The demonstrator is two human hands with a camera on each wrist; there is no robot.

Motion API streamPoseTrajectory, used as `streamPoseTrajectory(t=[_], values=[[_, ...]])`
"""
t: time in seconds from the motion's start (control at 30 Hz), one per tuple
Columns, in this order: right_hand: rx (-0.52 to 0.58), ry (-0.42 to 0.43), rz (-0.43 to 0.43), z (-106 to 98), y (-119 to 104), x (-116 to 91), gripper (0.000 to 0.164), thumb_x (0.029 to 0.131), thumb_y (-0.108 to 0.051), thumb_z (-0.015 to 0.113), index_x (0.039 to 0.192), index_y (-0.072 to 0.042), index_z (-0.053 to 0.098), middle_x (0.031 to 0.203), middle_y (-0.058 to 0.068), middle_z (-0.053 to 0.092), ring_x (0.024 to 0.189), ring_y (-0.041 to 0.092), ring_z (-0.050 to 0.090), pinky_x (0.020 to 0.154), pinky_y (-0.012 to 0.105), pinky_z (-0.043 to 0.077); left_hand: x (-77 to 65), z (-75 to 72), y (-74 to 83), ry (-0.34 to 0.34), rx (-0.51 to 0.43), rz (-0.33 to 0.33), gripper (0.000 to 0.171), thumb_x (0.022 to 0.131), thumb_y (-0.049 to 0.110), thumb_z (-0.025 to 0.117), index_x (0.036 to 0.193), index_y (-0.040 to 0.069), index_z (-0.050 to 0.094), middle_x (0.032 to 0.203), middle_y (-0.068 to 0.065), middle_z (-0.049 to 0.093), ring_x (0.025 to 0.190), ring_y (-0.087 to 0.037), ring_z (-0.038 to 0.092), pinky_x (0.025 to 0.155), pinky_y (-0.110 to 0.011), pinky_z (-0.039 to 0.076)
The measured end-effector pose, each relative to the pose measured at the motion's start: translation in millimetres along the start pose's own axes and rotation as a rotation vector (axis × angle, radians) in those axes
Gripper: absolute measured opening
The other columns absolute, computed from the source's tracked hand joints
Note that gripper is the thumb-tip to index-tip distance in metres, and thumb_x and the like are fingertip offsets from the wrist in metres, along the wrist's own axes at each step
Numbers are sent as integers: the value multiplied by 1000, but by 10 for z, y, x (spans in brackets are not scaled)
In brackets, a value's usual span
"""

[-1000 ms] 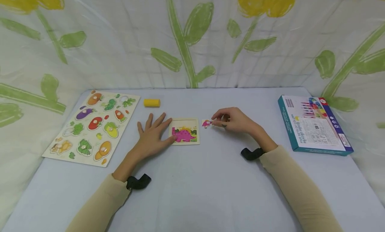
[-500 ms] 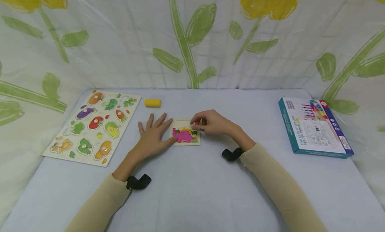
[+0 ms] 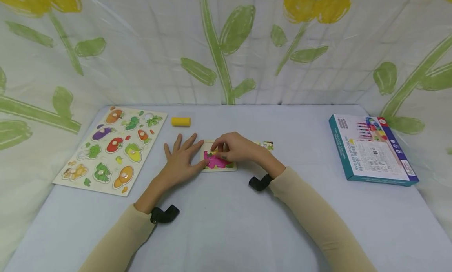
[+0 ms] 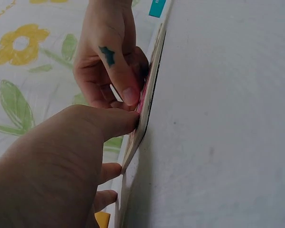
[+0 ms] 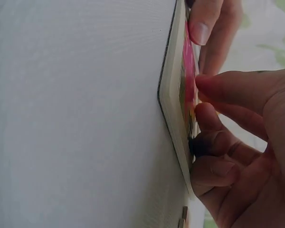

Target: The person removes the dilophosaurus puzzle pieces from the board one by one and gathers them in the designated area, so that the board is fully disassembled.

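Observation:
A small wooden dinosaur jigsaw tray (image 3: 219, 170) with a pale rim lies flat on the table in the head view. My left hand (image 3: 179, 163) is spread flat at its left side, thumb and index finger touching the rim. Over the tray's upper part, my right hand (image 3: 237, 147) has curled fingers and pinches a puzzle piece (image 3: 210, 154), mostly covered by the fingertips. Pink dinosaur pieces (image 5: 189, 71) show inside the tray in the right wrist view. A loose puzzle piece (image 3: 269, 145) lies right of the tray, partly behind the right hand.
A vegetable peg puzzle board (image 3: 113, 150) lies to the left. Behind the tray is a yellow cylinder (image 3: 181, 121). A teal-edged box (image 3: 372, 150) lies at the right. A flower-printed curtain (image 3: 155, 48) closes off the table's back.
My right hand has carried the puzzle piece leftward from beside the tray to above its upper part. That uncovers a loose piece on the right. My left hand stays put.

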State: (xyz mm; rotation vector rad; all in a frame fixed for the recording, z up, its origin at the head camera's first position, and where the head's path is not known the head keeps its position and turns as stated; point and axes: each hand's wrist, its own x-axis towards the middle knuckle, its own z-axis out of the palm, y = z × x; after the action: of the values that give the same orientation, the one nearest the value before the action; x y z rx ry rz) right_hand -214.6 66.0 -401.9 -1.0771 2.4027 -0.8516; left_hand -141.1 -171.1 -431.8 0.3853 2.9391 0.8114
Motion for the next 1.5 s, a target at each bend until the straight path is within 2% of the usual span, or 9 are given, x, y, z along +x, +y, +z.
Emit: streamPoseTrajectory(t=[0.2, 0.87, 1.5], values=[[-30, 1, 3, 18, 5, 18, 23, 98, -12, 73, 121, -11, 77, 97, 3, 71, 81, 12, 62, 76, 24, 52, 1, 10, -3, 5, 8, -2, 76, 97, 52, 66, 162, 17, 46, 177, -11, 27, 165, -52, -2, 116, -87, -13], [-5, 8, 52, 58, 13, 30, 23, 98, -12, 73, 121, -12, 78, 96, 2, 68, 82, 14, 60, 73, 24, 50, 1, 13, -3, 0, 14, -1, 76, 97, 52, 66, 161, 17, 46, 177, -12, 27, 165, -52, -2, 116, -87, -13], [-8, 22, 64, 70, -23, 7, 23, 99, -12, 73, 122, -12, 78, 96, 3, 68, 82, 14, 59, 74, 24, 50, 0, 16, 0, 7, 17, -1, 76, 97, 52, 67, 162, 17, 46, 177, -11, 27, 165, -52, -1, 116, -87, -13]])
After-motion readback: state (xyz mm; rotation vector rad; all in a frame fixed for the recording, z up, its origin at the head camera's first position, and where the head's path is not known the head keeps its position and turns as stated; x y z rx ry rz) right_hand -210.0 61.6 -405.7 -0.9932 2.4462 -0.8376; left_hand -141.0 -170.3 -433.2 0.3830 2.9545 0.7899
